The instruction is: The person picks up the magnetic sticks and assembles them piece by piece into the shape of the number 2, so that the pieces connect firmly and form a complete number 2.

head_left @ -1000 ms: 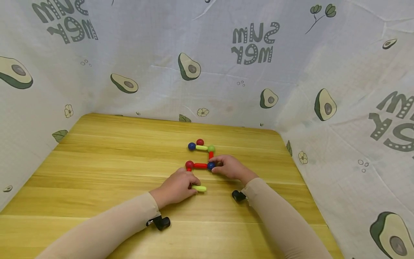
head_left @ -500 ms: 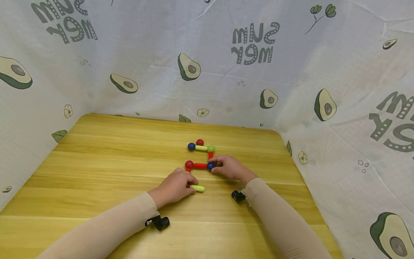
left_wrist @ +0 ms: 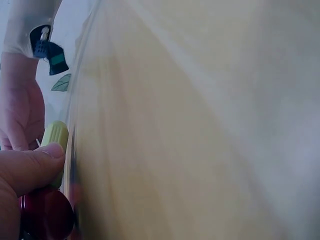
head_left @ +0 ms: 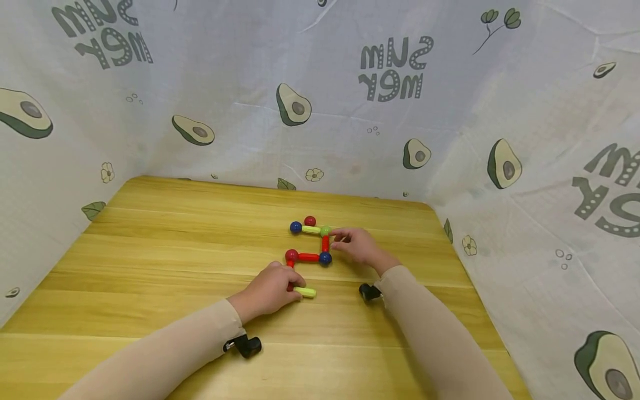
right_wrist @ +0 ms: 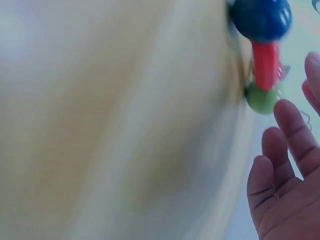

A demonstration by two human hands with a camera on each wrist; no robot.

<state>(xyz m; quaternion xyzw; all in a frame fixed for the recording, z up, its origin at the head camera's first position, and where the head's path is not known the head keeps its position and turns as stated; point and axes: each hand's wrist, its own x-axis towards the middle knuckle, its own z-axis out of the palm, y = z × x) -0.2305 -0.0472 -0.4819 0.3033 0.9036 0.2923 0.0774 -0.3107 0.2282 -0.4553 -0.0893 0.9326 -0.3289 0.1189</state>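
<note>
A chain of balls and short rods zigzags over the wooden table in the head view. A blue ball (head_left: 296,227), yellow-green rod (head_left: 311,229) and green ball (head_left: 326,230) form its far side. From there a red rod (head_left: 325,244) runs to a second blue ball (head_left: 325,258), then another red rod (head_left: 308,258) to a red ball (head_left: 291,255). My left hand (head_left: 270,289) pinches the near yellow-green rod (head_left: 306,292) beside a dark red ball (left_wrist: 47,214), mostly hidden by fingers. My right hand (head_left: 357,245), fingers spread and holding nothing, is just right of the green ball.
Another red ball (head_left: 310,221) sits right behind the far yellow-green rod. The wooden table (head_left: 175,250) extends around the chain, with a printed white cloth (head_left: 340,150) hanging along its back and sides. Each wrist wears a small black camera (head_left: 370,292).
My right hand has let go of the near blue ball and moved away from me, towards the green ball. My left hand has shifted slightly left with the yellow-green rod.
</note>
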